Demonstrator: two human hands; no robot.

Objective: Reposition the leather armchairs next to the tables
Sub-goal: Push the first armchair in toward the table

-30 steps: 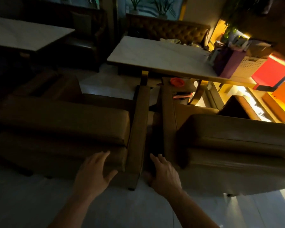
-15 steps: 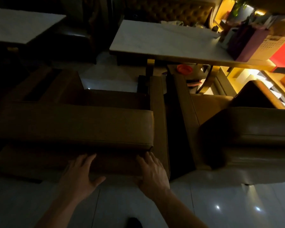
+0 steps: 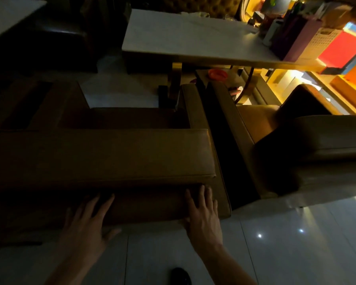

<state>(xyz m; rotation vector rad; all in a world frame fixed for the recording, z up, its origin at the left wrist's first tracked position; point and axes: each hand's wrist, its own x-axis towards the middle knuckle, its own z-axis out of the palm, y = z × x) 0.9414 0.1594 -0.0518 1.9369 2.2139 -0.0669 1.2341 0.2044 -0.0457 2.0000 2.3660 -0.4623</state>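
Observation:
Two brown leather armchairs stand side by side with their backs toward me, facing a white marble-topped table [image 3: 193, 36]. The left armchair [image 3: 103, 155] fills the middle of the view, and the right armchair [image 3: 329, 138] sits beyond a dark gap. My left hand [image 3: 86, 225] lies flat with spread fingers against the lower back of the left armchair. Near that chair's right rear corner, my right hand [image 3: 203, 214] presses flat on the same back panel. Neither hand grips anything.
A second white table [image 3: 6, 15] shows at the far left with a dark seat behind it. Bags and boxes [image 3: 308, 40] crowd the table's right end. A red dish [image 3: 217, 74] sits under the table. A tufted sofa stands behind. My shoe [image 3: 180, 276] is on the glossy tiled floor.
My right hand left the gap between the chairs and came onto the left armchair's back. Both hands now lie on that chair, which looks larger and nearer in view; the gap appears wider.

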